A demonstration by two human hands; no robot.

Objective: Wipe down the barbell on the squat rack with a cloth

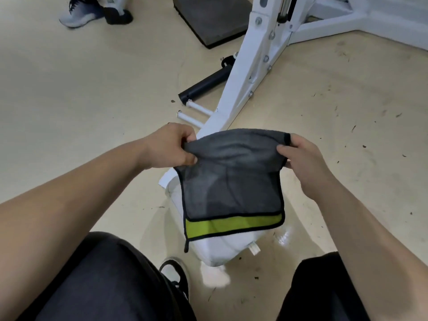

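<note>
The cloth [231, 177], grey with a black hem and a yellow-green band along its lower edge, was held up in the air above the foot of the white rack frame [259, 72]. It was pinched at its upper left corner by the left hand [171, 147] and at its upper right corner by the right hand [301, 156], both clamped on the fabric. It hung doubled over and slack, so it was judged light, soft and limp, best gathered into a pad in one palm before being wrapped around the bar. A black tube [203, 85] was seen projecting from the frame above the floor [92, 77]; whether it belonged to the barbell could not be told. No brand, label or legible writing could be made out.
</note>
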